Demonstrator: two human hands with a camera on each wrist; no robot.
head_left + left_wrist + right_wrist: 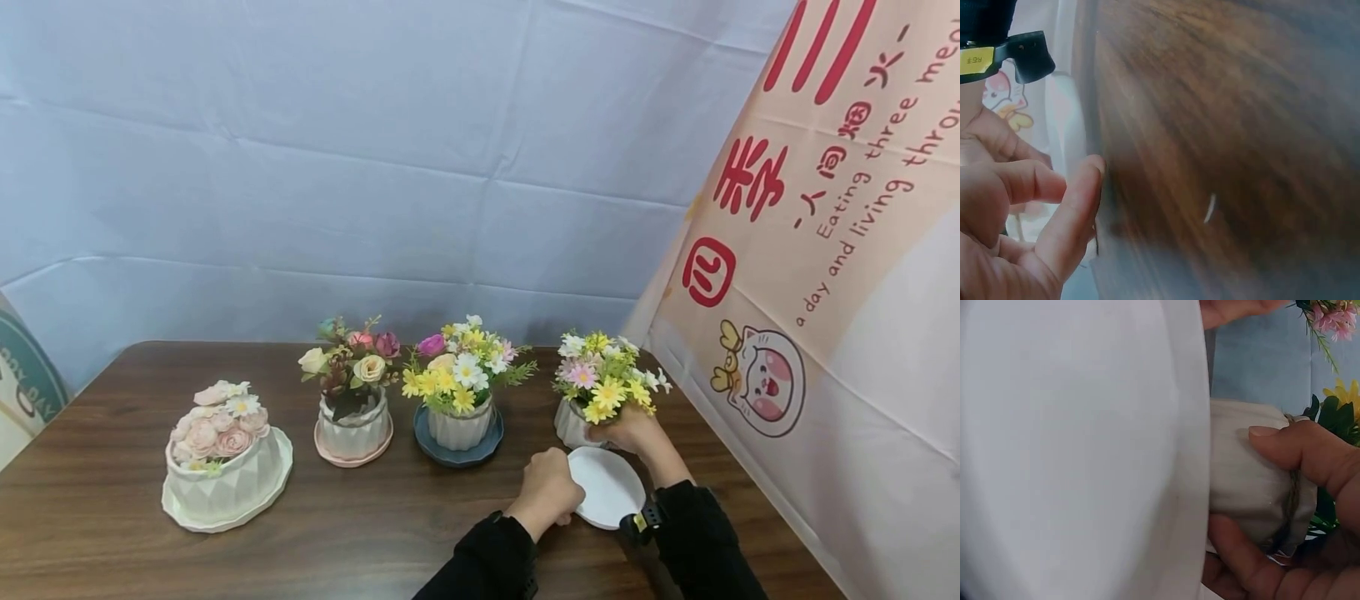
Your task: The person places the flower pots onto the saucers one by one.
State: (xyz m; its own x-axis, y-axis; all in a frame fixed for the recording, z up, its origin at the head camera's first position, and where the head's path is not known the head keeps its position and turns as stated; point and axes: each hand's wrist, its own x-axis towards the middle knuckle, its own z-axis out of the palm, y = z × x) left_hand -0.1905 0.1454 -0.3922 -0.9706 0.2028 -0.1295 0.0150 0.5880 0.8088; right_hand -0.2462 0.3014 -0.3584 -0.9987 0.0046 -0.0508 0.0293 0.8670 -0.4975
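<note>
At the right of the head view, my left hand [547, 487] pinches the left edge of a round white saucer [609, 489]. In the left wrist view the thumb and fingers of this left hand [1029, 219] come together at the saucer's edge. Just behind the saucer, my right hand [636, 431] grips a white ribbed flowerpot [572, 423] filled with yellow, white and pink daisies [603, 379]. Up close, the right wrist view has thumb and fingers on opposite sides of the pot [1244, 465], with twine round its rim. The saucer [1085, 450] covers much of that view.
To the left, a daisy pot [459, 427] stands on a blue saucer [427, 450], and a rose pot [354, 429] on a pink one. Farther left, a pot of pale pink flowers [217, 487] sits on a cream saucer. Cloth [757, 367] hangs along the table's right edge.
</note>
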